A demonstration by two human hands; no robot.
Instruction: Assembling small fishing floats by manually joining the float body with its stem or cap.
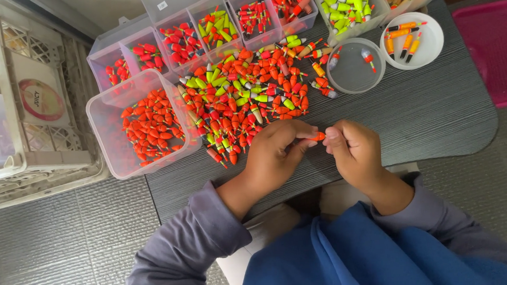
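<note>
We see a dark grey table point(442, 117) that fills most of the view, and on it, at the far edge, a row of clear compartment boxes point(198, 27) sorted with red, orange and green fishing floats. To the left of the table stands a white lattice crate point(39, 133), and off to the right lies a pink mat point(499, 48). Nearer us, a clear rectangular tub point(110, 134) of orange-red floats sits at the table's left edge, and just beside it spreads a loose heap of mixed floats point(244, 95), red, orange and yellow-green. Right of the heap stand a round clear lid point(350, 73) with one float in it and a round white cup point(422, 47) holding a few orange ones. Below the heap our left hand point(275, 159) and right hand point(355, 153) meet over bare table. Between them is one small orange float point(318, 136), its long axis lying roughly left to right. The left thumb and forefinger are pinched shut on its left end; the right fingertips point(331, 136) close in at its right tip, touching or nearly so, though we cannot tell if they clamp it. The left hand lies nearer the heap, and nothing stands between the hands and the heap.
</note>
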